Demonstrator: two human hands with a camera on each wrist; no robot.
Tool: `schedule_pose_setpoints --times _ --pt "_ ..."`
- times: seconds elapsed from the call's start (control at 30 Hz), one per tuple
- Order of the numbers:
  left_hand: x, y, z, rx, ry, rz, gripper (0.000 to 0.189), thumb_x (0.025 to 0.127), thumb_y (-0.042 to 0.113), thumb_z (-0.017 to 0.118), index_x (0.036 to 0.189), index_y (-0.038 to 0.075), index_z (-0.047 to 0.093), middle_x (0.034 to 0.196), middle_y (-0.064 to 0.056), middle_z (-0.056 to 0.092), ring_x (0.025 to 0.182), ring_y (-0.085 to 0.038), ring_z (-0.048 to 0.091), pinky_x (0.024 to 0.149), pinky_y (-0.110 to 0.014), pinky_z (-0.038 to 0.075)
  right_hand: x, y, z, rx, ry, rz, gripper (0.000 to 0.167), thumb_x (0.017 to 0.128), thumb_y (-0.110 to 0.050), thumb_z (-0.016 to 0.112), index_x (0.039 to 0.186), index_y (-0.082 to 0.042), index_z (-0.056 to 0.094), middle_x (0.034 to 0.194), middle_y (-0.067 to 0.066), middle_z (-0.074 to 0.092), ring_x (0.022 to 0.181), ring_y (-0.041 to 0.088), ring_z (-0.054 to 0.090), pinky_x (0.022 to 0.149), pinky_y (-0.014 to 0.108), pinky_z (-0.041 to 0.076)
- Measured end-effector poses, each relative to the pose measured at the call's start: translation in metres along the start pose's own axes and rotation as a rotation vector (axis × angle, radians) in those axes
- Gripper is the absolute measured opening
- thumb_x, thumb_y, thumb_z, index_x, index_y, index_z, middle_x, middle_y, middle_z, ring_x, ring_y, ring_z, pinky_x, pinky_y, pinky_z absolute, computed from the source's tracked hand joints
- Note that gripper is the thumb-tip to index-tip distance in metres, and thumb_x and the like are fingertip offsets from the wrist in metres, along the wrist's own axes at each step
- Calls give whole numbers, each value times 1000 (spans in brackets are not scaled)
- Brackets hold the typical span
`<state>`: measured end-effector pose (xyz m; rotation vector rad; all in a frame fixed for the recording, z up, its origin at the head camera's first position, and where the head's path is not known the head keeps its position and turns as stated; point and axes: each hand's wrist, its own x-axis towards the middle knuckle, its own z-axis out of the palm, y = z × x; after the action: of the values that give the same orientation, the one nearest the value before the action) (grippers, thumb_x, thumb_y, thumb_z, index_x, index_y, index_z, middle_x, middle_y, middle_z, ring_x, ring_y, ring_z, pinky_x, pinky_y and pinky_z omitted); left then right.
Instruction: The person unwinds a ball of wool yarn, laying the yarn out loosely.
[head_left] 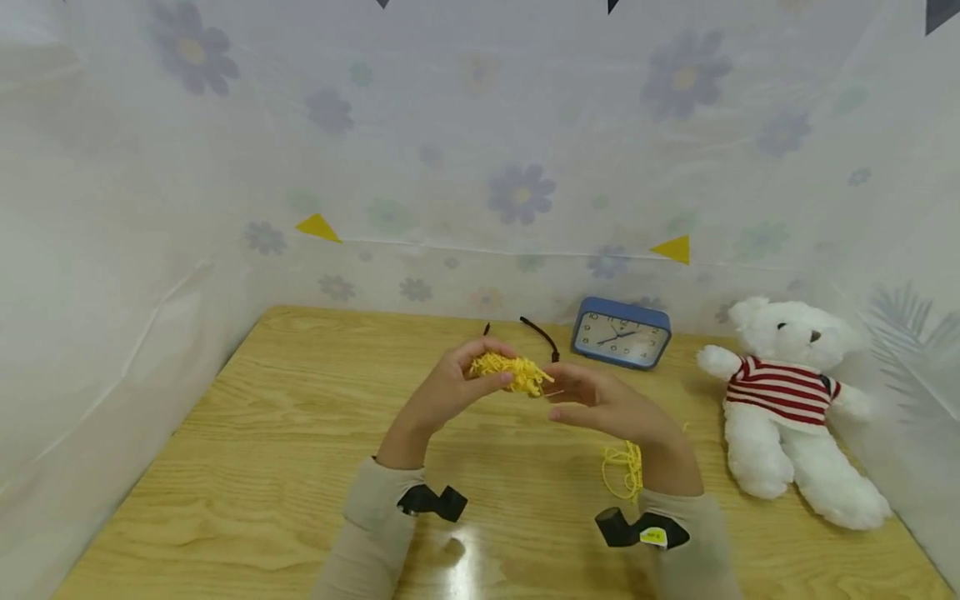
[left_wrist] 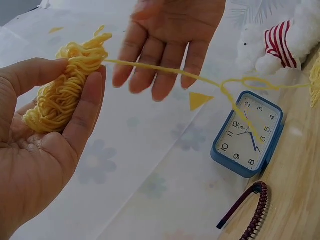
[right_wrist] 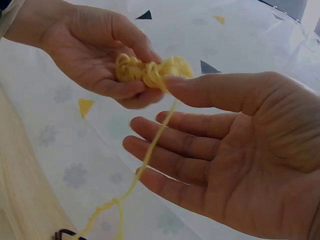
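A bundle of yellow yarn is held up over the table in my left hand, its thumb and fingers pinching the looped strands. Close beside the bundle, my right hand has its fingers extended and apart from the thumb. In the right wrist view, a single yarn strand hangs down from the bundle past the right fingers. The left wrist view shows that strand crossing the right fingers toward a loop. More loose yarn lies on the table below the right forearm.
A blue alarm clock stands at the table's back edge. Left of it lies a dark braided headband, partly hidden by the hands. At the right sits a white teddy bear in a red-striped shirt. Fabric walls surround the wooden table.
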<state>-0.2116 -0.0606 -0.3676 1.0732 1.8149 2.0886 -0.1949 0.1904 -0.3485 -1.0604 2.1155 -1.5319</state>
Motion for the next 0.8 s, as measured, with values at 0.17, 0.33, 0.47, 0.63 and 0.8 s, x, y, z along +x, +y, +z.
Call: schedule_pose_setpoints --times 0.17,0.33,0.47,0.63,0.8 --pt "0 2 -1 6 6 3 36 94 19 61 120 -5 53 112 -13 54 91 -17 60 82 -31 53 7 -5 10 77 97 -12 30 97 -6 53 121 11 52 105 11 66 99 20 63 91 30 49" --pt "-1 4 -3 33 22 -1 34 95 13 59 122 -6 52 114 -14 54 90 -17 61 81 -32 54 4 -6 7 42 273 15 13 96 -9 56 100 1 64 78 0 65 80 17 63 83 28 50" --pt "-2 4 -4 60 40 -8 32 94 10 59 122 -4 54 118 -15 53 90 -18 61 80 -33 54 -5 -6 -2 63 409 -6 10 96 -8 56 94 -7 66 75 -1 64 74 16 62 80 26 51" --pt "-3 4 -5 61 54 -20 33 94 12 60 123 -3 54 121 -15 51 90 -19 61 81 -33 54 -21 -8 -18 215 635 -135 13 95 1 53 92 -3 65 72 1 63 70 15 60 76 24 50" --pt "-4 6 -5 71 62 -22 34 94 11 60 123 -6 53 124 -15 50 89 -18 61 80 -32 53 -41 -10 -37 392 818 -245 13 95 1 52 91 1 65 72 4 63 70 15 60 74 22 51"
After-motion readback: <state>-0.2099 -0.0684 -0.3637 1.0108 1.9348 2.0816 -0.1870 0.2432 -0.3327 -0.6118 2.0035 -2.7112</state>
